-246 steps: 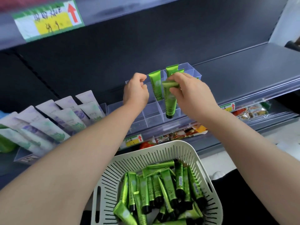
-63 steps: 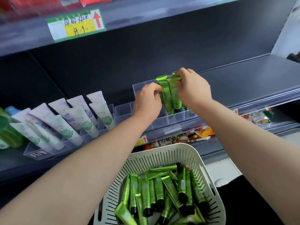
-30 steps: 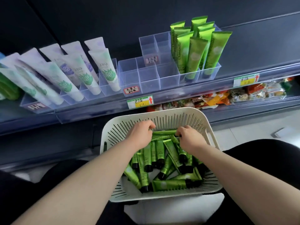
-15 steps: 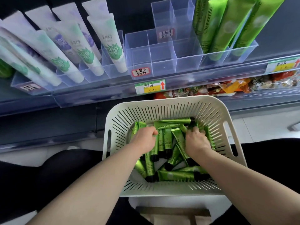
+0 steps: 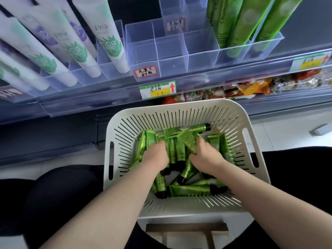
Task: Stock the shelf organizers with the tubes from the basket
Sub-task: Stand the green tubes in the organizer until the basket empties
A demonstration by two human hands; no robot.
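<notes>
both hands have come down from the organizer into the basket. your right hand curls round 1 tube; your left hand has its fingers buried among the loose tubes, grip untellable. next refill starts; empty cells wait.

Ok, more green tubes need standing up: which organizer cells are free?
Free: the middle cells of the organizer, front and back rows, between the white tubes on the left and the standing green tubes on the right. Crowded: those right cells, and the basket, piled with loose tubes.
</notes>
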